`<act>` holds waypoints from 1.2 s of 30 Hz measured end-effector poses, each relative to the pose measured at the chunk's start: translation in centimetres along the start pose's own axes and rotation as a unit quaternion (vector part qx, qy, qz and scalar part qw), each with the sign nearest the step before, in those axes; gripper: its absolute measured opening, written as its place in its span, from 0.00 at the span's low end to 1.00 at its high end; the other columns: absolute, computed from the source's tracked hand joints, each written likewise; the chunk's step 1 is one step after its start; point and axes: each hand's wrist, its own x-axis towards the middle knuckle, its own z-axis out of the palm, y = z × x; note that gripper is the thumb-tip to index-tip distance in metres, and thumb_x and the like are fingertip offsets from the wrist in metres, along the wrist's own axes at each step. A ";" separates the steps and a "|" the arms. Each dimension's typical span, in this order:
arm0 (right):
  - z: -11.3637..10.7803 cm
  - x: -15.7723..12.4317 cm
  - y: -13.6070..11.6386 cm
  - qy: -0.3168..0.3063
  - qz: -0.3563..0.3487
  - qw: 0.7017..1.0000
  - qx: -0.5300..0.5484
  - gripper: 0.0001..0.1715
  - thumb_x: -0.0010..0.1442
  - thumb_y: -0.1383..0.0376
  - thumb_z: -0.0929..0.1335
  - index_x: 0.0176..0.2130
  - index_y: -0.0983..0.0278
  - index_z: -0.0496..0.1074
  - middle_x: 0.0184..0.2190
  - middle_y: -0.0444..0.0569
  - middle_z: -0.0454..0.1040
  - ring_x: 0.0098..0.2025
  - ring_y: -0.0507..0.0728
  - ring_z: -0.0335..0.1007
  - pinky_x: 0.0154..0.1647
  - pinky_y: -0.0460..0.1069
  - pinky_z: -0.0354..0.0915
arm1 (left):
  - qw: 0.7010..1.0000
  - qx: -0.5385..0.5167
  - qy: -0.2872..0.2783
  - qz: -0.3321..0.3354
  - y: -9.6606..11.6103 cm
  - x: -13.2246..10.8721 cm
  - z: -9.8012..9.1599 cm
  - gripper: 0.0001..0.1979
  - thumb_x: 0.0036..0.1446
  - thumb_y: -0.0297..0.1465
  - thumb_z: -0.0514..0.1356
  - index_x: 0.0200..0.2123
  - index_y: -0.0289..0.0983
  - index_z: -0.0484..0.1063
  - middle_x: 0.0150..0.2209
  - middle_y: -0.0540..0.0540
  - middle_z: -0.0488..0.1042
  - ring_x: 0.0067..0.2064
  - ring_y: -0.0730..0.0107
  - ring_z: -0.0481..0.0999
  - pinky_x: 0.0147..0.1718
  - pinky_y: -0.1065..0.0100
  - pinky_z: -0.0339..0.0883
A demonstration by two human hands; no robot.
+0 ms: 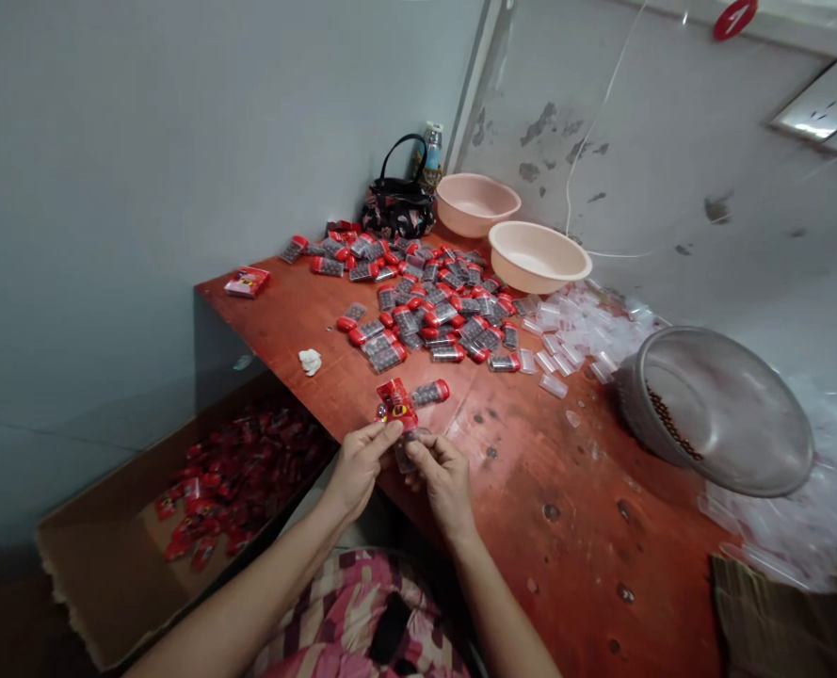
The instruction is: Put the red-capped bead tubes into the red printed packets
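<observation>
Fingers pinch a red-topped clear plastic container between both hands, long axis toward 11 o'clock; the left hand is nearer its red top, the right hand its base.

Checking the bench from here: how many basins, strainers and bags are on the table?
Pale pink plastic basins: 2
Metal mesh strainer: 1
Black handbag: 1
Total: 4
</observation>
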 end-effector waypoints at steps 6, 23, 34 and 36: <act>-2.0 1.3 -2.9 0.029 -0.166 0.960 -0.224 0.13 0.57 0.61 0.62 0.40 0.62 0.70 0.36 0.48 0.73 0.39 0.55 0.68 0.41 0.50 0.62 | 0.982 0.182 0.032 0.037 0.6 -0.1 -0.9 0.12 0.44 0.37 0.60 0.21 0.33 0.70 0.19 0.52 0.65 0.22 0.75 0.62 0.23 0.73 0.57; -0.5 4.2 -5.6 -0.031 -0.241 0.934 -0.261 0.10 0.58 0.64 0.60 0.28 0.64 0.67 0.41 0.52 0.68 0.44 0.55 0.65 0.44 0.50 0.59 | 0.900 0.422 0.006 0.105 1.9 -1.2 -1.5 0.15 0.48 0.39 0.56 0.21 0.33 0.71 0.17 0.54 0.60 0.21 0.76 0.57 0.20 0.73 0.49; -1.1 3.4 -5.5 0.036 -0.181 0.970 -0.160 0.08 0.56 0.62 0.63 0.35 0.63 0.67 0.41 0.50 0.69 0.41 0.55 0.66 0.42 0.50 0.62 | 0.991 0.130 0.027 0.001 0.7 -0.5 -1.3 0.14 0.47 0.39 0.59 0.27 0.31 0.72 0.23 0.49 0.71 0.25 0.71 0.68 0.26 0.70 0.60; -1.2 2.1 -4.0 0.014 -0.122 0.983 -0.133 0.13 0.53 0.62 0.65 0.40 0.62 0.66 0.39 0.49 0.70 0.36 0.54 0.68 0.36 0.48 0.64 | 0.999 0.025 0.046 -0.008 0.8 -0.3 -1.0 0.13 0.48 0.37 0.59 0.29 0.31 0.72 0.26 0.46 0.73 0.27 0.70 0.70 0.28 0.69 0.62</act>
